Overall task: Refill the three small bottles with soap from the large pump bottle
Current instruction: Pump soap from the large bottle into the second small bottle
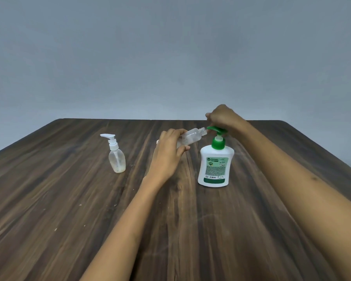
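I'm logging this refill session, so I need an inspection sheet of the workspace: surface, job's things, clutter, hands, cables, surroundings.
Surface: dark wood-grain table, with a few pale specks.
Job's things: large pump bottle, white with a green pump, upright; open small bottle tilted, its mouth at the pump spout; capped small bottle upright at left, a little liquid at its bottom. A third small bottle cannot be made out.
Clutter: a small white thing just behind the left hand, mostly hidden.
Hands: left hand grips the open small bottle; right hand rests on the pump head, fingers curled.
Cables: nothing seen.
Surroundings: plain grey wall.
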